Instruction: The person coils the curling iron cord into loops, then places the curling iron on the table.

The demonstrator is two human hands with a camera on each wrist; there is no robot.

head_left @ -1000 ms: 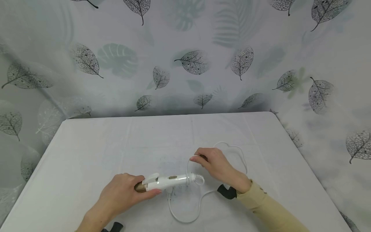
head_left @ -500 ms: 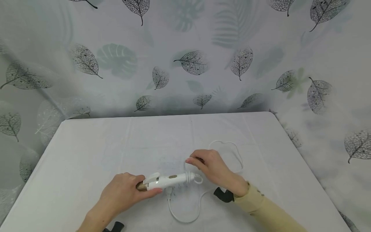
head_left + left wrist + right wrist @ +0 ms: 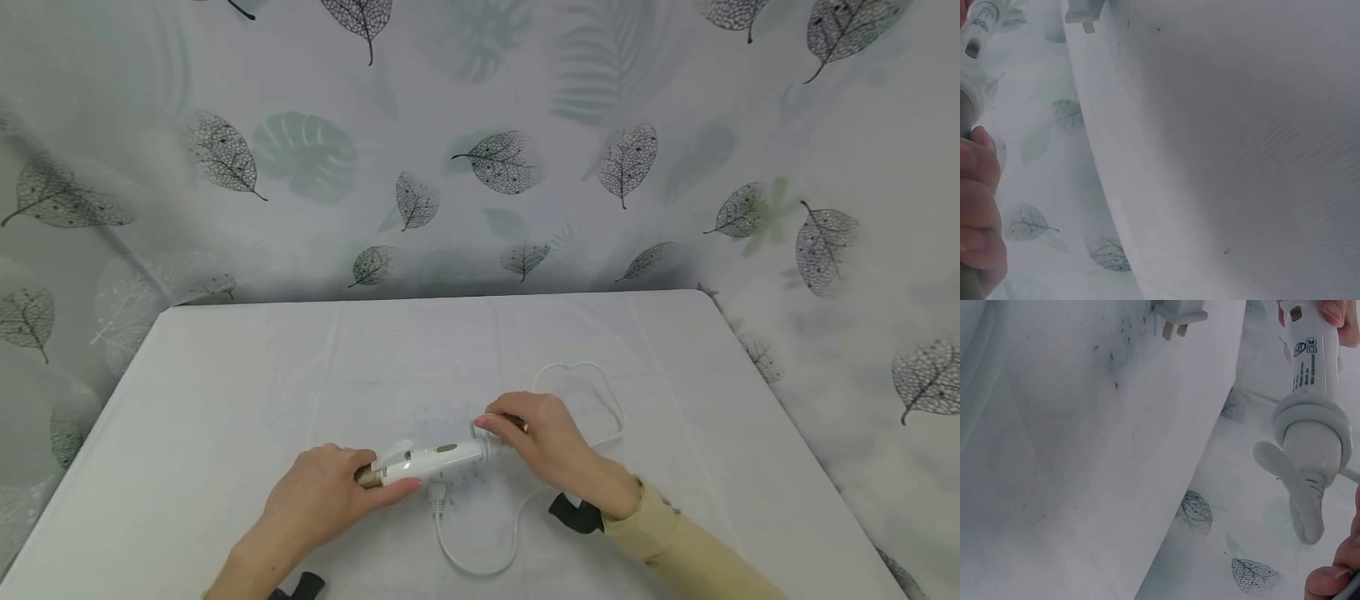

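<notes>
A white curling iron (image 3: 450, 457) with a gold barrel is held level, low over the white table. My left hand (image 3: 318, 490) grips it by the barrel; in the left wrist view its curled fingers (image 3: 982, 212) wrap the barrel below the handle (image 3: 972, 69). My right hand (image 3: 551, 437), at the handle's tail end, pinches the white power cord (image 3: 480, 573). Turns of cord (image 3: 1313, 419) circle the handle's end in the right wrist view, where the cord bends back beside its ribbed sleeve. The two-pin plug (image 3: 1184, 311) hangs by the handle.
A loose loop of the cord (image 3: 611, 392) lies on the tabletop (image 3: 337, 375) behind my right hand. Black wrist straps (image 3: 577, 512) show beneath both wrists. Leaf-patterned curtains (image 3: 442, 100) stand around the table's back and sides.
My right hand has moved left and slightly nearer, bringing the cord close to the handle's end. The loose cord loop has shifted left with it. My left hand stays on the barrel.
</notes>
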